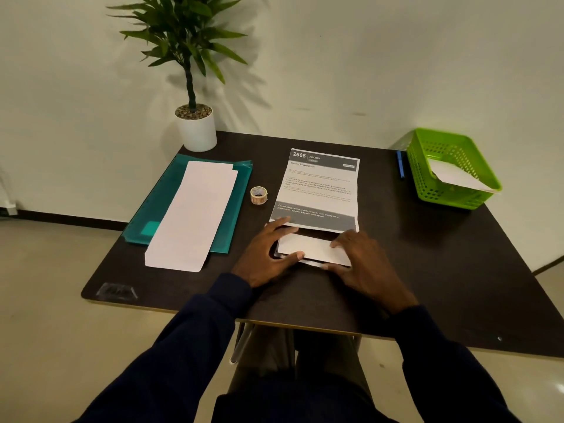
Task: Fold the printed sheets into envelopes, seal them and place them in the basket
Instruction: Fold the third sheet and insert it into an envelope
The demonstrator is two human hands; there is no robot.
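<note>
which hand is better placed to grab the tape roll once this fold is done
Left, probably. The left hand presses the printed sheet at its left edge, and the tape roll stands just beyond on that side; the right hand would have to cross over the sheet.

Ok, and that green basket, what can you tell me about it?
The green basket looks like bright plastic. It is rectangular, with walls full of small holes under a solid rim. It stands upright on the dark table, at its far right corner near the wall. Inside lies folded white paper, slanted, one edge resting on the near rim. A blue pen lies just left of it; whether they touch is unclear.
</note>
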